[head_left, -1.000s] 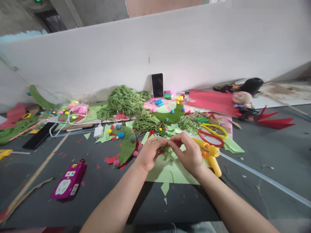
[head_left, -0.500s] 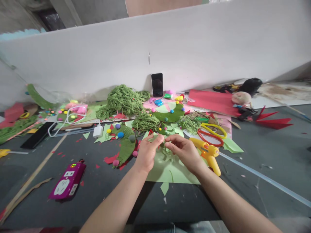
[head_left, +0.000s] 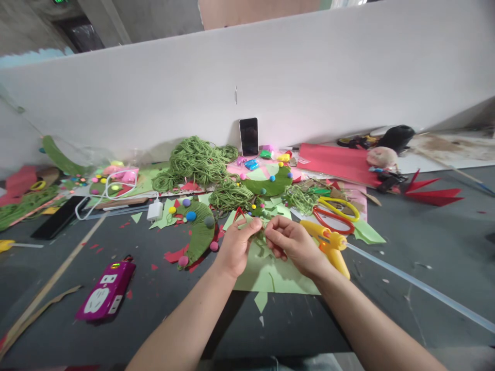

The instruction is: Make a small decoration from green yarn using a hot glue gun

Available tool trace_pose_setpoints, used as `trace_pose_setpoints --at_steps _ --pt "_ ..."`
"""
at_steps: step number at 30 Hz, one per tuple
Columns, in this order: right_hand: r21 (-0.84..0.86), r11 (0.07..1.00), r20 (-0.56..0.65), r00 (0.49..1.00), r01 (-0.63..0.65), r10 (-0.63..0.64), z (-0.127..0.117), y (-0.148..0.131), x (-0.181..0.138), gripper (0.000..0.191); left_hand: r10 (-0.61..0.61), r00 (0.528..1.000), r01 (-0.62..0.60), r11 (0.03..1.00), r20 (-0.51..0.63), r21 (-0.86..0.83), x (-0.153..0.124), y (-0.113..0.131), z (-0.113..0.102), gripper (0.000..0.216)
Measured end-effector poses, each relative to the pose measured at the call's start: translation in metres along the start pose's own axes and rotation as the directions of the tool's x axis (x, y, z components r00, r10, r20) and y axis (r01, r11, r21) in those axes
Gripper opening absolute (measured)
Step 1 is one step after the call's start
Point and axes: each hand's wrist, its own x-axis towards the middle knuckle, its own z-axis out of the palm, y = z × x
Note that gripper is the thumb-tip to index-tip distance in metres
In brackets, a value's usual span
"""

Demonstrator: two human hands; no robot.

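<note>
Over a sheet of light green paper (head_left: 278,275), both my hands meet with thin strands of green yarn (head_left: 261,242) between them. My left hand (head_left: 235,247) pinches the yarn between thumb and fingers. Close beside it, my right hand (head_left: 292,242) has its fingertips pressed together on the yarn; the exact grip is partly hidden. Left of my hands lies a green yarn-wrapped crescent (head_left: 201,229) with coloured pom-poms. A yellow glue gun (head_left: 328,242) rests by my right wrist, with a long clear glue stick (head_left: 417,283) in its back.
A heap of green yarn (head_left: 197,162) lies against the white wall, near a propped phone (head_left: 248,136). Scissors (head_left: 336,214), red card (head_left: 336,162) and another green crescent (head_left: 266,184) are spread behind my hands. A purple box (head_left: 106,288) sits front left, a black phone (head_left: 60,219) farther left.
My right hand has turned slightly, its fingers curling in more beside the left. My left hand has stayed almost in place, and the view has shifted a little.
</note>
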Motion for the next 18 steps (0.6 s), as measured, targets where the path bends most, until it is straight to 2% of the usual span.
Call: trace_pose_setpoints --at_steps 4,13,18 --pt "-0.048 0.998 -0.02 0.999 0.03 -0.031 -0.0001 0.0015 0.0011 0.033 -0.023 0.999 0.021 0.999 -0.043 -0.05 0.0014 0.0013 -0.0011 0.02" --pt "-0.029 0.999 0.028 0.999 -0.034 0.035 -0.0057 0.0031 0.0044 0.031 -0.072 0.995 0.07 0.997 0.065 0.028 0.0024 0.0035 -0.0066 0.021" --pt "-0.086 0.995 0.024 0.998 -0.058 0.06 -0.0083 0.0011 0.004 0.03 -0.065 0.994 0.058 0.995 0.083 0.079 0.0018 0.0068 -0.0068 0.024"
